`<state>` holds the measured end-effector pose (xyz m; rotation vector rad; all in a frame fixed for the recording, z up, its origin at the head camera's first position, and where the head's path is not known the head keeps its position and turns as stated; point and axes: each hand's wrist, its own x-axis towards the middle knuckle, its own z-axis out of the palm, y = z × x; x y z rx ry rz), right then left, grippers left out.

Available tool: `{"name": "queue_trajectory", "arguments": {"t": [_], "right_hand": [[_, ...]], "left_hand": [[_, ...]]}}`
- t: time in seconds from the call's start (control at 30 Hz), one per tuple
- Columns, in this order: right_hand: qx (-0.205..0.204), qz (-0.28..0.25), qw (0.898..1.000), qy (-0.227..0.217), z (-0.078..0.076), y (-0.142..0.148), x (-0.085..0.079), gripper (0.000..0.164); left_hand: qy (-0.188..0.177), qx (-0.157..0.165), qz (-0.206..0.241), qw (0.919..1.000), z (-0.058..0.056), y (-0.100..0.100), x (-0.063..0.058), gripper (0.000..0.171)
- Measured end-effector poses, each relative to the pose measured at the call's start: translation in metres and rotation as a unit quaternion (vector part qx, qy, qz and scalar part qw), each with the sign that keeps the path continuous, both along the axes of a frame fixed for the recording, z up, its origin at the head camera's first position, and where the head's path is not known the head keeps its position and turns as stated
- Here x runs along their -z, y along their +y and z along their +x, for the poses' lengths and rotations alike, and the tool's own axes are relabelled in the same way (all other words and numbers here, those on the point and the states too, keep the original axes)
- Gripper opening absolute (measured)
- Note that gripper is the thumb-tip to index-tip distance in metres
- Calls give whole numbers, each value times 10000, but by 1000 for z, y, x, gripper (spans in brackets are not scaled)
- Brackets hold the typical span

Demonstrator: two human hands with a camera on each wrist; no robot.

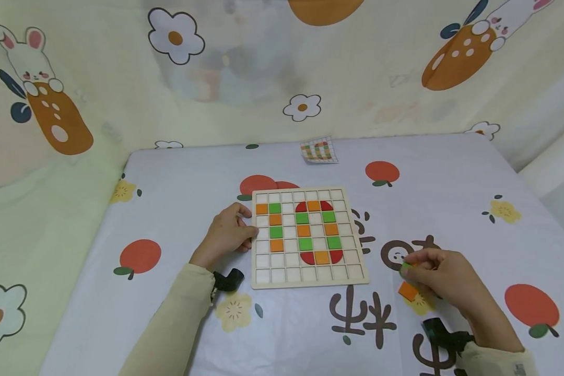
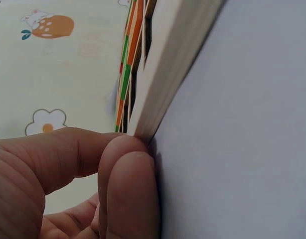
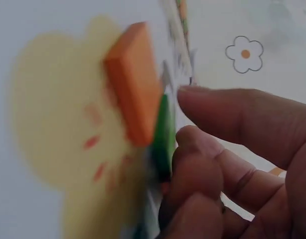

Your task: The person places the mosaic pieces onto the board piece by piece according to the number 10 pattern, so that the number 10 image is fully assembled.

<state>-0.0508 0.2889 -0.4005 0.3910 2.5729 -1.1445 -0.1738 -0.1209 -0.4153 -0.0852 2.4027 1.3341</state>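
Observation:
A pale wooden grid board (image 1: 291,272) lies on the table, with orange, green and red tiles in some of its squares. At its left edge my left hand (image 1: 228,232) grips the frame between thumb and fingers. The left wrist view shows the fingertips (image 2: 130,164) against the board's side (image 2: 160,74). To the right of the board, my right hand (image 1: 444,274) pinches a green tile (image 1: 406,269), low over the cloth. A loose orange tile (image 1: 408,291) lies just below that hand; in the right wrist view the orange tile (image 3: 133,84) stands beside the green tile (image 3: 164,132).
A small printed pattern card (image 1: 318,150) lies behind the board near the table's back edge. The white tablecloth (image 1: 310,334) carries fruit, flower and lettering prints. A patterned curtain (image 1: 244,83) rises behind the table.

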Motion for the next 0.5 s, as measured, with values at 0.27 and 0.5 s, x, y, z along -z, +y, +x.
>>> {"name": "queue_trajectory", "arguments": {"t": [0.27, 0.5], "right_hand": [[-269, 861, 9954, 325, 3, -1, 5, 36], [-291, 666, 9965, 408, 2, -3, 0, 31]], "left_hand": [[23, 47, 84, 10000, 0, -1, 0, 37], [7, 40, 71, 10000, -1, -2, 1, 38]]}}
